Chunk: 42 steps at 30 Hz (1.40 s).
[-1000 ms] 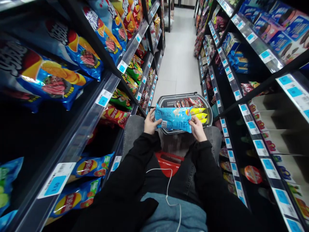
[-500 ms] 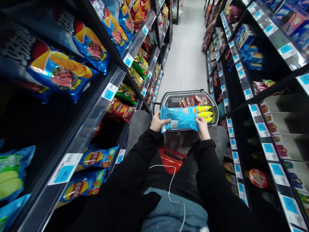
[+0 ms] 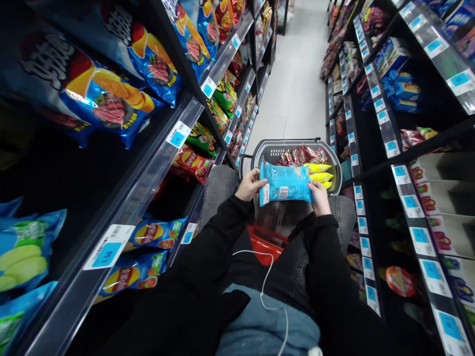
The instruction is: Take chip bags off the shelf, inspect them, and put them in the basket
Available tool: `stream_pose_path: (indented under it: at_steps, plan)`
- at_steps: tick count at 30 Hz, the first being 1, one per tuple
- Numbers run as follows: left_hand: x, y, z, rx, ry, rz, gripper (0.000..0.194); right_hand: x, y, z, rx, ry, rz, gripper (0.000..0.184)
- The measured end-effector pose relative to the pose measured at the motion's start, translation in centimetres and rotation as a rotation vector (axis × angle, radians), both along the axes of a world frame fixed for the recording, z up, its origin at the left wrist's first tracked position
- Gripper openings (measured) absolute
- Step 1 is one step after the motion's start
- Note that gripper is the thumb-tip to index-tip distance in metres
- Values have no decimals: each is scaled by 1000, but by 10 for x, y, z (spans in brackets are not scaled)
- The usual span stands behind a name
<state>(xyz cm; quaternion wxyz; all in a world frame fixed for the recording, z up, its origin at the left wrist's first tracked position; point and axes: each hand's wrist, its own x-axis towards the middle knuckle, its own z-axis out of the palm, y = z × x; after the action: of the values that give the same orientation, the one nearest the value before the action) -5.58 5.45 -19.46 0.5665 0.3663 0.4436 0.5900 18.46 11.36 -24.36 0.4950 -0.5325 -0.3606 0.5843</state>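
Blue glossy-film pillow bag (image 3: 287, 185) lay between the fingers of the left hand (image 3: 251, 186) and right hand (image 3: 320, 199), pinched at both ends. Grey plastic basket (image 3: 267, 154) stood just beyond the fingertips. Contents were probably light and crushable, the film slippery; end grips suited it.

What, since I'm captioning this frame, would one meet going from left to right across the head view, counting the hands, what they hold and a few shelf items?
Blue-and-green chip bags, red chip bag, left hand, blue packet, right hand, round red lid.
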Motion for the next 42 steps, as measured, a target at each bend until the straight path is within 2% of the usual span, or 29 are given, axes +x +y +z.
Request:
stream_pose_path:
  at_steps: [6,9,11,14,16,21,28,34,39,42]
  plan:
    - [-7,2,-6,-19,228,31,37,12,1,10,65,-29,-89,27]
    - [-8,3,-4,23,282,86,35,15,2,14,80,-8,-95,29]
    - [-7,3,-1,45,263,95,45,16,3,14,88,-7,-105,31]
    - [-4,2,3,79,195,40,69,16,4,11,94,-23,-136,33]
    - [-2,0,6,122,160,-7,74,15,5,6,82,-37,-153,32]
    - [2,-3,8,160,174,-21,61,14,4,-5,9,-38,-132,28]
    - [0,-3,0,164,411,186,43,10,5,-11,-8,15,-67,25]
    - [-2,-4,-3,260,620,313,29,8,5,-11,6,-13,-30,25]
    - [-3,-2,0,169,480,309,30,5,0,6,61,24,-21,28]
    - [-6,3,-4,119,341,267,40,4,-4,22,106,59,21,34]
